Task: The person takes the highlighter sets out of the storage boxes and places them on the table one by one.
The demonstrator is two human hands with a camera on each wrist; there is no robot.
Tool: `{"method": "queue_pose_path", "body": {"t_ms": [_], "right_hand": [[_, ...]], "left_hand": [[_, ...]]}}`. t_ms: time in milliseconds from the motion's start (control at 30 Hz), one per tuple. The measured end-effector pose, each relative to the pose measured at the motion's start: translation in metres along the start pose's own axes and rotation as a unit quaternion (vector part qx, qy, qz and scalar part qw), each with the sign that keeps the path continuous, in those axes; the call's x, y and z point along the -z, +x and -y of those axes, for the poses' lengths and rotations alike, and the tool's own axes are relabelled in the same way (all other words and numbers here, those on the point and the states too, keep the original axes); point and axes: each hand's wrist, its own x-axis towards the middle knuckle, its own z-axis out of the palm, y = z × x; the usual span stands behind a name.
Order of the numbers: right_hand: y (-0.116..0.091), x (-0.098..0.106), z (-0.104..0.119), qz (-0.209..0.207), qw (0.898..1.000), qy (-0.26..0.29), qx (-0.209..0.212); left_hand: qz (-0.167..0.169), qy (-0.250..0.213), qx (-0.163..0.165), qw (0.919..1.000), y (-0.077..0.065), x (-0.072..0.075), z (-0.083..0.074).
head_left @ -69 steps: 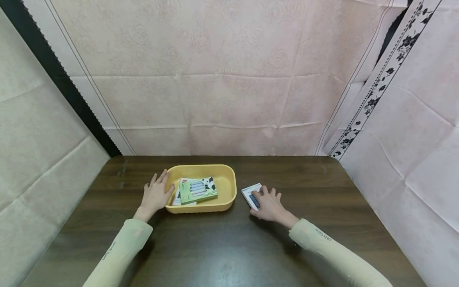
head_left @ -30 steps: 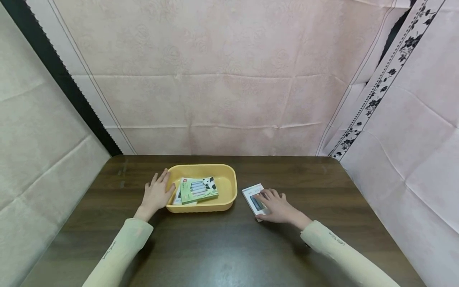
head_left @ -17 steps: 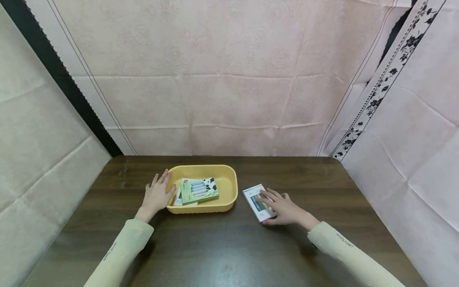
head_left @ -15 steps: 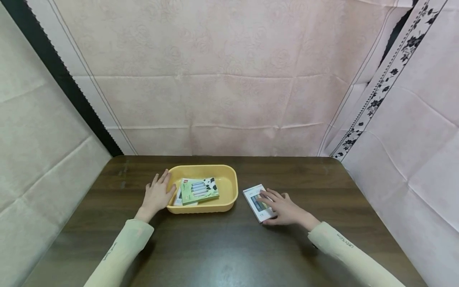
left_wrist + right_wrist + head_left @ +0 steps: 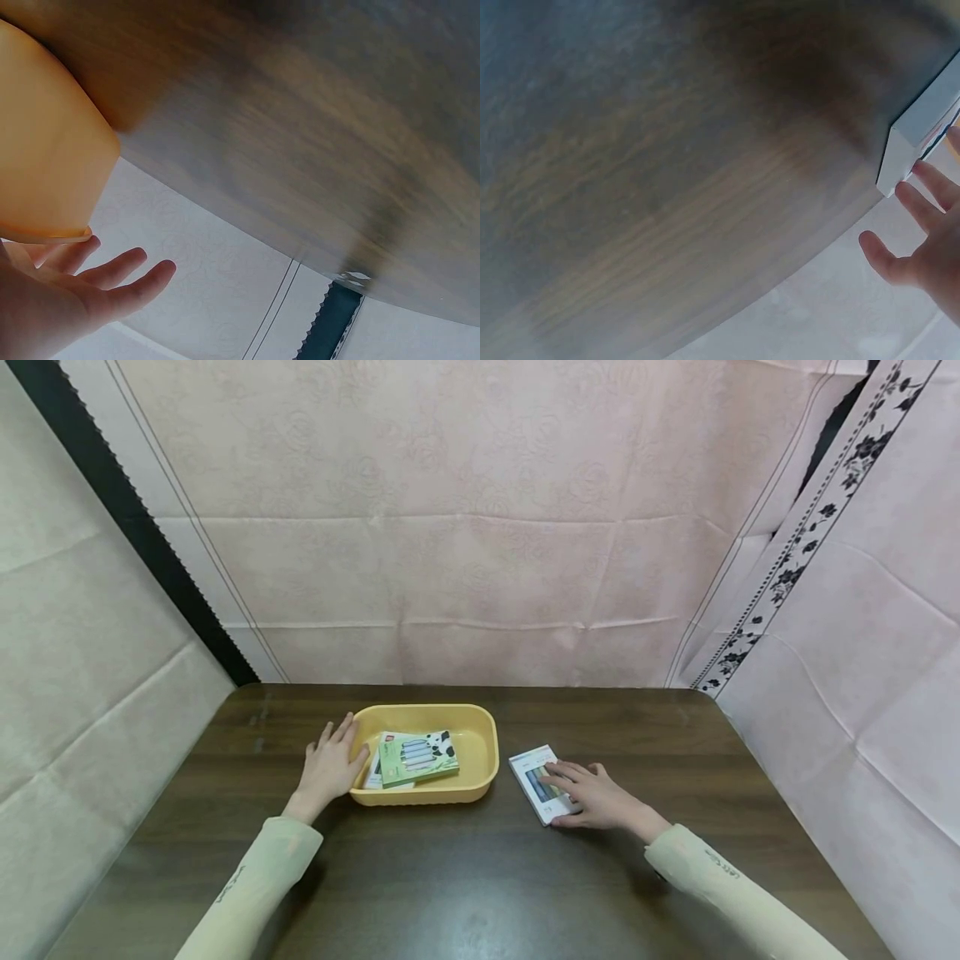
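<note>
My left hand (image 5: 327, 768) rests with spread fingers on the left rim of a yellow plastic basin (image 5: 474, 752). In the left wrist view, the fingertips (image 5: 161, 271) reach out past the basin's rim (image 5: 52, 238). Inside the basin, a green box (image 5: 397, 770) with pictured tubes and black cow spots lies over a white box (image 5: 371, 777). To the basin's right, a flat white box (image 5: 529, 762) with a picture of coloured bars lies on the table. My right hand (image 5: 596, 797) lies over its right side, fingers extended across the top and thumb by the near edge.
Everything lies on a dark brown wooden table (image 5: 420, 877). Pale patterned cloth (image 5: 480, 568) hangs behind it and along both sides. A narrow strip of table separates the basin from the flat white box.
My right hand has slid right and slightly nearer over the flat white box, uncovering more of its picture. The box stays in place. My left hand and the basin hold still.
</note>
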Motion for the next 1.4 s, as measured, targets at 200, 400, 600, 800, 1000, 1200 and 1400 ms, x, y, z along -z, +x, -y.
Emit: {"method": "queue_pose_path", "body": {"t_ms": [200, 400, 600, 800, 1000, 1200, 1400], "right_hand": [[0.003, -0.002, 0.002, -0.013, 1.0, -0.007, 0.0], [0.007, -0.004, 0.005, -0.025, 0.999, -0.024, -0.016], [0.011, -0.005, 0.01, -0.026, 0.999, -0.028, -0.033], [0.015, -0.004, 0.017, -0.028, 0.998, -0.021, -0.049], [0.021, -0.005, 0.024, -0.037, 0.997, -0.031, -0.063], [0.024, -0.006, 0.029, -0.045, 0.995, -0.042, -0.082], [0.03, -0.006, 0.034, -0.034, 0.993, -0.039, -0.111]], "left_hand": [[0.003, 0.001, 0.001, 1.0, -0.001, 0.0, 0.0], [-0.005, -0.002, -0.003, 1.0, -0.001, 0.0, -0.001], [-0.003, -0.001, -0.001, 1.0, 0.0, 0.001, -0.002], [-0.001, 0.0, 0.0, 1.0, 0.001, 0.001, -0.002], [0.006, -0.002, 0.0, 1.0, 0.0, 0.001, -0.001], [0.005, -0.002, 0.001, 1.0, -0.001, 0.0, -0.001], [-0.002, -0.002, 0.002, 1.0, -0.001, 0.0, -0.001]]}}
